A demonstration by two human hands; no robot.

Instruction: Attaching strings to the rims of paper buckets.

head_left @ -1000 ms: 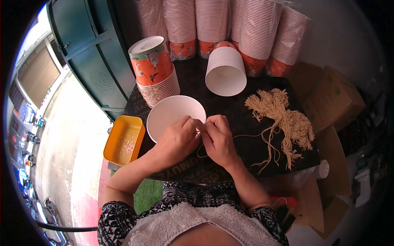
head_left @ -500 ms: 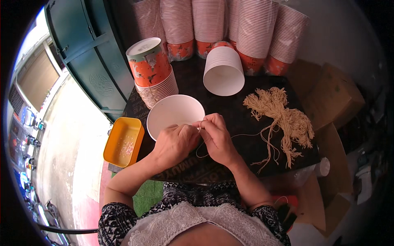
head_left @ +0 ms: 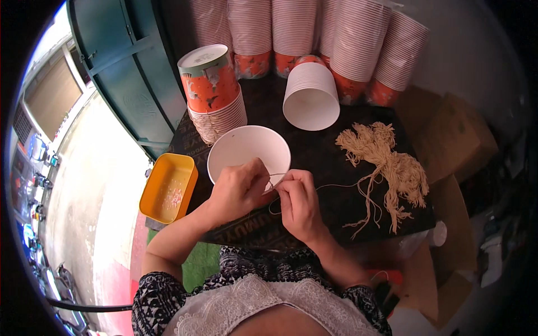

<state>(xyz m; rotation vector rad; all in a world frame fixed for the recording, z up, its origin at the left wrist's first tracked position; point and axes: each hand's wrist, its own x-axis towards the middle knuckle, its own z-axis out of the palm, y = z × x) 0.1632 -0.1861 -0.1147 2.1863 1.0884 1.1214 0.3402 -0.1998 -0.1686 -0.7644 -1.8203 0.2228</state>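
left hand [head_left: 238, 190], right hand [head_left: 300, 203]: pinching string [head_left: 336, 186] at white bowl [head_left: 246, 151] | yellow tray [head_left: 168, 187] left | string bundle [head_left: 386, 165] right

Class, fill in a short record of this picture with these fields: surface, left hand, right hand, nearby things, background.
surface: dark table
left hand: left hand at rim of white paper bowl, pinching string
right hand: right hand pinching the same thin string
nearby things: bundle of tan strings; yellow tray; orange patterned cup stack
background: tall stacks of cups
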